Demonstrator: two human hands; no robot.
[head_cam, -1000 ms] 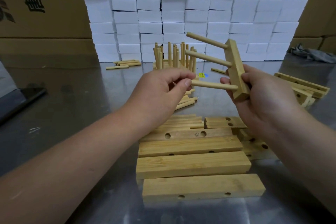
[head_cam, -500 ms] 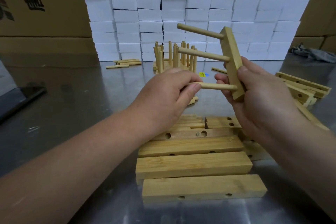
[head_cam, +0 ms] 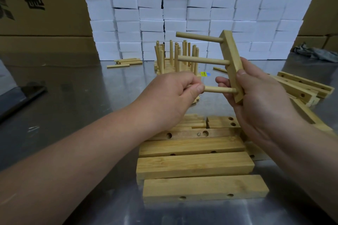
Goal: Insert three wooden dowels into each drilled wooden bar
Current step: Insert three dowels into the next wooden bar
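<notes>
Where the drilled bar (head_cam: 233, 64) is: in the air above the steel table (head_cam: 82, 97), tilted, its upper end leaning left and away.
Right hand (head_cam: 259, 104): clamped on the lower half of the bar, thumb on the near edge, fingers wrapped behind.
Left hand (head_cam: 173, 95): thumb and forefinger pinched on the free end of the lowest dowel (head_cam: 219, 90).
Lowest dowel: far end in the bar's bottom hole; depth cannot be told.
Middle dowel (head_cam: 203, 60): seated in the bar, pointing left, untouched.
Top dowel (head_cam: 199, 37): seated near the bar's upper end, pointing left, untouched.
Blank bars (head_cam: 193, 165): lying side by side on the table below the hands, holes showing on some faces.
Second bar pile (head_cam: 300, 87): on the table at right, behind the right hand.
Finished bars (head_cam: 175, 56): farther back at centre, dowels standing upright.
Loose dowels (head_cam: 126, 62): small heap at back left.
Yellow sticker (head_cam: 204, 73): on the table, just beside the finished bars.
Backdrop: wall of white foam blocks (head_cam: 182, 5), cardboard boxes (head_cam: 42, 5) at left.
Grey cloth (head_cam: 314, 54): back right corner.
</notes>
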